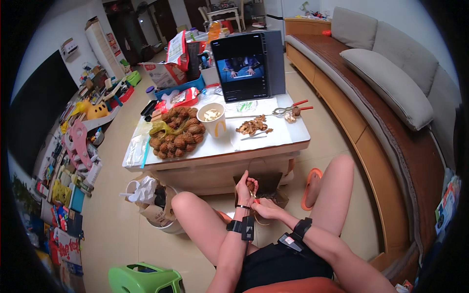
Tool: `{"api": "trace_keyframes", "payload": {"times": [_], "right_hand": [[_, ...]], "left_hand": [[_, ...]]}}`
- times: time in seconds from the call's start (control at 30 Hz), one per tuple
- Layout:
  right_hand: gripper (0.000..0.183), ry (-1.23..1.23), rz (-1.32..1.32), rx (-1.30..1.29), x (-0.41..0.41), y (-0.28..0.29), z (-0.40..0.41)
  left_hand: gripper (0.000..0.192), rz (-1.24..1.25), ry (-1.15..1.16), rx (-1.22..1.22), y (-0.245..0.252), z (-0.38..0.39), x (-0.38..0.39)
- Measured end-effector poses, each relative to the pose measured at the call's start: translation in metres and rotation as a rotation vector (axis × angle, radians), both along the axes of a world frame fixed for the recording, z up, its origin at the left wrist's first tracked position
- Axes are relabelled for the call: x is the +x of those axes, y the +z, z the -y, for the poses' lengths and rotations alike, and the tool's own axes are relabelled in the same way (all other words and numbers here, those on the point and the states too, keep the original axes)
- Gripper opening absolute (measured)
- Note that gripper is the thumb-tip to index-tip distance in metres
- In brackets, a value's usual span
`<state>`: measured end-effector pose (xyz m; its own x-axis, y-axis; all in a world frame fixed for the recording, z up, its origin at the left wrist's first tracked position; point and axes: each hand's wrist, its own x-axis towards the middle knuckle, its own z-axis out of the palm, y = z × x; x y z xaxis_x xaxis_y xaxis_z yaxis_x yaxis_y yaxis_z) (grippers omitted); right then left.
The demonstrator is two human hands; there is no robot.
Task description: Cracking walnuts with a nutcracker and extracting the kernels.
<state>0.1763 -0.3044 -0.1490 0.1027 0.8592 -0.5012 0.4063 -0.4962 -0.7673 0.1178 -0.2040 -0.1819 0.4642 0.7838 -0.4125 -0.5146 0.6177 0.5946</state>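
Observation:
My left hand (243, 189) is curled around a brown walnut (250, 185), low in front of the table. Just below it, my right hand (266, 208) grips a small tool with a red handle (256, 200). The metal end of this tool reaches up to the nut; its exact kind is hard to make out. Both hands are over an open cardboard box (281, 199) with dark bits inside. On the table, a yellow net bag of walnuts (177, 135) lies beside a paper cup (216, 124) holding pale kernel pieces. Brown walnut fragments (253, 126) are heaped on white paper.
A red-handled nutcracker (287, 110) lies at the table's (220, 149) right, near a walnut and pale pieces. A tablet (240, 69) stands behind the cup. A lined waste bin (161, 216) is left of my knee, a green stool (143, 280) lower left, a sofa (351, 95) right.

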Motion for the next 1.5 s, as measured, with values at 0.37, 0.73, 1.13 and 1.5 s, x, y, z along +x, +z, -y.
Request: {"api": "trace_keyframes", "payload": {"times": [0.37, 0.73, 1.13, 1.5], "right_hand": [[0.047, -0.108, -0.046, 0.038, -0.001, -0.01, 0.008], [0.047, -0.187, -0.028, 0.046, 0.027, -0.017, -0.002], [0.072, -0.058, 0.608, 0.177, 0.018, 0.018, 0.014], [0.041, -0.165, 0.465, 0.195, 0.029, 0.008, 0.015]], "left_hand": [[0.029, 0.023, -0.089, -0.104, -0.042, -0.007, 0.001], [0.05, -0.088, -0.367, -0.034, -0.036, 0.001, -0.016], [0.036, 0.158, -0.368, -0.086, -0.035, -0.008, -0.026], [0.033, 0.122, -0.329, 0.108, -0.037, -0.005, -0.02]]}}
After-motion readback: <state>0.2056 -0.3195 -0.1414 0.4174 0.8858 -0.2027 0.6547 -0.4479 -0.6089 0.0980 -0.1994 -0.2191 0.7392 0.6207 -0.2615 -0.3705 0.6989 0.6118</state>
